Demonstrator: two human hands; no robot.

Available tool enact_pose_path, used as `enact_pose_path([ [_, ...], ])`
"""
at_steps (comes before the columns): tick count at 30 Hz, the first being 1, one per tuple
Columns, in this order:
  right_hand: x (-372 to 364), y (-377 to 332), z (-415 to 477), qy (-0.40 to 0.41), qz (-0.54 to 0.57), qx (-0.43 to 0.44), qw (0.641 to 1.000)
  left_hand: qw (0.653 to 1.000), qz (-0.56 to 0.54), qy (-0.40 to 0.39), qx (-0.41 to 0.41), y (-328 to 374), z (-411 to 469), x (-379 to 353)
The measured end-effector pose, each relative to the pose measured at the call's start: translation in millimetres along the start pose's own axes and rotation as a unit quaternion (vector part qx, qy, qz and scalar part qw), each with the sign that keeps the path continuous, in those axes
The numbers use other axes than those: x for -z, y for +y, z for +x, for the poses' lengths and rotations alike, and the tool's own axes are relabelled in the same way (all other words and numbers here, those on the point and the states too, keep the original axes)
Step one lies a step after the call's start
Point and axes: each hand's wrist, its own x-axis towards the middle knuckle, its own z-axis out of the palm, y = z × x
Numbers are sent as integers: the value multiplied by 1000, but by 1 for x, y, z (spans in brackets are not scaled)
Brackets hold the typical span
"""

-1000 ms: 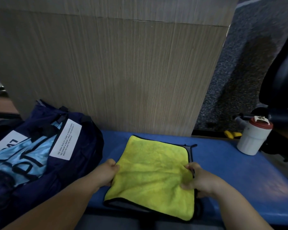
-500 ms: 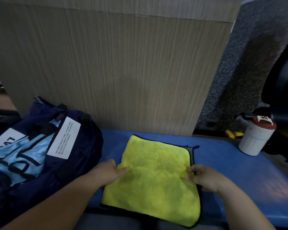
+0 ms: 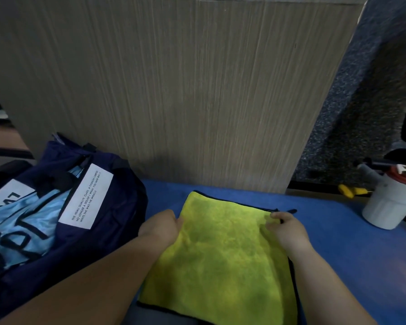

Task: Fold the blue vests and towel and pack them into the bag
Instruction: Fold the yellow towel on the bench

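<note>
Yellow towel lay folded on the blue table at 6 o'clock. Left hand had its grip curled on the towel's 9 o'clock edge, and right hand pinched the 2 o'clock corner. Navy bag holding the blue vests sat at 9, a white jug at 3, and a wood panel at 12.

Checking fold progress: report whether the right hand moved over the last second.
Yes: right hand slid away from the person along the towel, toward the wooden panel.
</note>
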Motion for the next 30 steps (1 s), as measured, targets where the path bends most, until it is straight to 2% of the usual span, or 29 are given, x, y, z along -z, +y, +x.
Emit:
enact_pose_path([
  [3,-2,2,7,39,-46,17,998,1000,18,5,0,0,3,-3],
  [6,0,6,12,94,-38,49,994,1000,-6,-15,12,-2,7,-2],
  [8,0,7,10,103,-41,54,992,999,-15,-29,14,-2,8,0],
  [12,1,7,0,62,-126,16,990,999,-17,-32,16,-1,3,2],
  [16,16,-1,-9,21,-153,-61,986,998,-29,-54,16,1,0,6],
  [18,23,-3,-16,-21,-164,-69,984,996,-45,-82,11,2,0,9],
  [22,32,3,-25,-104,-141,-80,981,991,-70,-112,9,3,-4,15],
  [26,36,10,-32,-165,-114,-76,977,978,-193,-74,21,0,-10,16],
  [30,38,14,-32,-154,-27,-21,988,955,-284,-81,34,3,-20,23],
])
